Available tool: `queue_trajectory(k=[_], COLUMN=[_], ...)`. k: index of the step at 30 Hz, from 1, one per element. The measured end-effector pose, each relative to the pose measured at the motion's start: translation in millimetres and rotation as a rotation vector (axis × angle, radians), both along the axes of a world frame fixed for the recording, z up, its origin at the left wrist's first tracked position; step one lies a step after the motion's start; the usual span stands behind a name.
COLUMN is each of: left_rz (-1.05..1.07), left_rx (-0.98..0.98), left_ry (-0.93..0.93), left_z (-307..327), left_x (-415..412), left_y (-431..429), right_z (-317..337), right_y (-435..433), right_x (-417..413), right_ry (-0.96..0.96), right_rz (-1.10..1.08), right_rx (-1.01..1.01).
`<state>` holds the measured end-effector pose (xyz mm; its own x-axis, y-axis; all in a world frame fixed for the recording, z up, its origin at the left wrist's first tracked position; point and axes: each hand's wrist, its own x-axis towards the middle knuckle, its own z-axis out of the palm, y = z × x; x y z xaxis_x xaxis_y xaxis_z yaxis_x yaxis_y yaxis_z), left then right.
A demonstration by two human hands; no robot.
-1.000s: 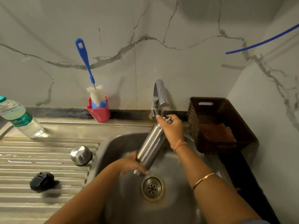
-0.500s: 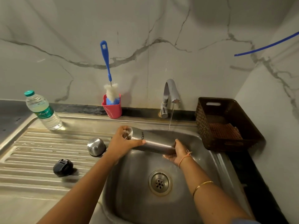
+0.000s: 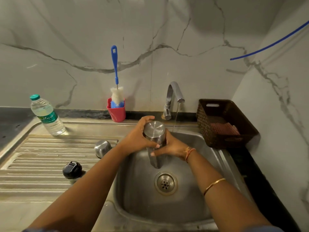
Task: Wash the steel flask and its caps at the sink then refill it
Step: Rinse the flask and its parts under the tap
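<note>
One steel sink basin anchors everything. Left of the basin runs the ribbed drainboard. Right of the basin sits a brown basket holding a reddish cloth. Well left of the basin, at the drainboard's far edge, stands a water bottle. On the basin's back rim the tap runs a thin stream.

Over the basin's middle the steel flask is held on end, with its flat closed end up. The left hand has its fingers curled round the flask from the left, and the right hand wraps it lower down, from the right.

Behind the basin's left corner a red cup holds a blue-handled brush. Just left of the basin lies the steel cap, and farther left the black cap.
</note>
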<state>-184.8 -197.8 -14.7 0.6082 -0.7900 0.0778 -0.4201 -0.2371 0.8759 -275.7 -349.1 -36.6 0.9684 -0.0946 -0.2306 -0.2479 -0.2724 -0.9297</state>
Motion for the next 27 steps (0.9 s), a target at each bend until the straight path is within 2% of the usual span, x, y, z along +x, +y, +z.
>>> queue_trajectory(k=[2, 6, 12, 16, 21, 25, 27], left_rz=[-0.027, -0.108, -0.018, 0.055, 0.128, 0.156, 0.177], left_rx=[-0.011, 0.022, 0.095, 0.078, 0.008, 0.013, -0.009], left_ry=[0.063, 0.18, 0.207, 0.242, 0.216, 0.256, 0.257], left_z=[5, 12, 2, -12, -32, -48, -54], left_x=[1, 7, 7, -8, -27, -51, -60], left_y=[3, 13, 40, 56, 70, 79, 85], right_z=[0, 2, 2, 14, 23, 7, 1], right_y=[11, 28, 44, 53, 65, 67, 74], right_x=[-3, -14, -24, -29, -43, -51, -57], right_ry=[-0.126, -0.295, -0.347, -0.318, -0.494, -0.303, -0.36], right_rz=[-0.119, -0.364, -0.668, -0.725, -0.813, -0.734, -0.774], right_rx=[-0.02, -0.249, -0.303, -0.342, -0.412, -0.326, -0.307])
